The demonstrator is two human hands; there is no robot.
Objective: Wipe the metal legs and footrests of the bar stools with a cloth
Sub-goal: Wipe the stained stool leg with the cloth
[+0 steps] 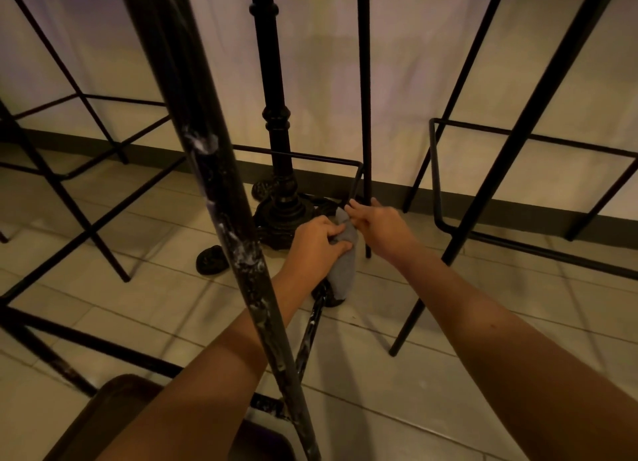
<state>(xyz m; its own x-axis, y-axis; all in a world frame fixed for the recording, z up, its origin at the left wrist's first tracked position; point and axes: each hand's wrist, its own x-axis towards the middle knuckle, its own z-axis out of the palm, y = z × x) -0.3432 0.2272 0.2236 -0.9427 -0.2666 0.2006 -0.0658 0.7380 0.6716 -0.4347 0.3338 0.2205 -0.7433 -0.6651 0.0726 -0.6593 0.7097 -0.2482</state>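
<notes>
Stool legs: thin black metal rods, round in section, are slanting across the view; the nearest leg [221, 219] is running from top centre down to the bottom edge and is showing white scuffs and chipped paint along its length.
Footrests: slim black bars bent at rounded corners are forming rectangular rails; the middle footrest [310, 156] is ending in a bend just above the hands, and the right footrest [435, 170] is standing well apart to the right.
Count: at least three stool frames are showing, one left, one middle, one right; two hands; one cloth; one table pedestal.
Cloth: [345, 263] grey, soft and matte, is hanging in a folded, drooping shape between the hands, near the floor, beside the lower part of the middle stool's thin upright leg [365, 115].
Left hand: [316, 243] is curling its fingers around the cloth, thumb lying across the top of the fabric, gripping it.
Right hand: [376, 224] is pinching the cloth's upper edge with bent fingertips, just below the footrest bend.
Pedestal: [276, 125] turned, glossy black cast metal with ornate feet is standing behind the hands.
Floor: [448, 391] pale rectangular tiles with thin dark joints are lying under everything.
</notes>
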